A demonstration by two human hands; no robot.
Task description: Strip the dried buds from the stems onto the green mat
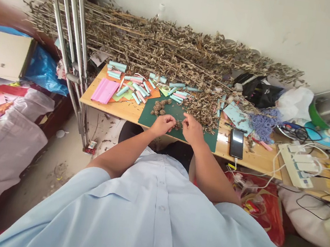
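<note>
My left hand (164,125) is closed in a pinch over the front of a dark green cutting mat (172,108). Facing it from the right, my right hand (192,129) is closed too, thumb and fingertips together. What the fingertips hold is too small to make out. Between the hands, low on the mat, lies a small dark clump of dried leaf (178,124). Several brown balls of dried leaf (159,106) sit in a cluster just beyond my left hand. Past my right hand, a heap of loose dried leaves (206,111) covers the mat's right side.
Long dried leafy stalks (165,44) lie along the wall. Blue and pink paper rolls (137,88) and a pink paper stack (105,91) are at left. A phone (237,143), purple yarn (264,124) and a power strip (298,165) are at right. A metal tripod (72,33) stands left.
</note>
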